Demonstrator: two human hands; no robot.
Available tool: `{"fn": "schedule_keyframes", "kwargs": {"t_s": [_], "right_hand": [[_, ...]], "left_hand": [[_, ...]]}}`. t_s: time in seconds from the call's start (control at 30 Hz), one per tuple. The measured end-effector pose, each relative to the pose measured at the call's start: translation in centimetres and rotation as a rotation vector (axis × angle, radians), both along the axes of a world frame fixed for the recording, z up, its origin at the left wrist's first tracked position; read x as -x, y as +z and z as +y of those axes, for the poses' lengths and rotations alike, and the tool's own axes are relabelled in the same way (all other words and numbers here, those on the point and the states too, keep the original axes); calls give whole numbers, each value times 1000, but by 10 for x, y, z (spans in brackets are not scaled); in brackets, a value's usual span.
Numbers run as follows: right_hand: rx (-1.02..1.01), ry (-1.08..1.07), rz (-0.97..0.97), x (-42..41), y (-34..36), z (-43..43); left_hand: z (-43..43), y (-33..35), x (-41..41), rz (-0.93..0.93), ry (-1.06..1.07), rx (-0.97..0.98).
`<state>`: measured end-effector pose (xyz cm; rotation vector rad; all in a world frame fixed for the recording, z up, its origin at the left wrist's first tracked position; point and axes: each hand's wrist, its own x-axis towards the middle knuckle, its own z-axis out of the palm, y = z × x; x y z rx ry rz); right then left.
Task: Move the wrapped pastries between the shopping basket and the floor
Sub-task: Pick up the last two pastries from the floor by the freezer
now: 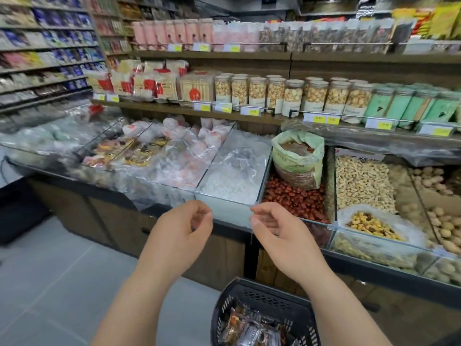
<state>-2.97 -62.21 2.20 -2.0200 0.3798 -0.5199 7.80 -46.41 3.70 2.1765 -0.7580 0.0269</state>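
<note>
A black plastic shopping basket point(272, 298) stands on the floor at the bottom of the view, under my right forearm. Several wrapped pastries point(249, 328) in clear and dark wrappers lie inside it. My left hand point(177, 236) and my right hand point(282, 236) hover side by side in front of the display counter, well above the basket. Both have loosely curled fingers and hold nothing.
A display counter point(219, 236) with glass bins of wrapped sweets, red dates point(294, 196), peanuts and nuts stands right ahead. Shelves of jars and bags rise behind it. Grey tiled floor point(62, 283) lies to the left of the basket.
</note>
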Motion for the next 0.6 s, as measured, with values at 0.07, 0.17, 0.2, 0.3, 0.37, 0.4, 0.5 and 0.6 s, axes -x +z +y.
{"fn": "schedule_keyframes", "kwargs": {"t_s": [0.07,0.17,0.2,0.3,0.37,0.4,0.5,0.6], "right_hand": [[7,50,6,-18,3,23],[23,119,18,-47,5,65],[24,140,21,-56,5,81],[30,201,25,-85,7,132],[42,242,24,-106,7,168],[47,259,15,-116,7,186],[53,312,-8,-145,5,238],[53,397,-4,-171,2,285]], "left_hand": [[28,4,-10,-14,49,9],[76,9,-26,13,108,35],[94,11,-32,20,123,44],[147,14,-53,26,172,40],[183,14,-68,33,205,34],[201,14,-74,38,220,30],[252,12,-92,51,267,24],[303,8,-107,50,325,17]]}}
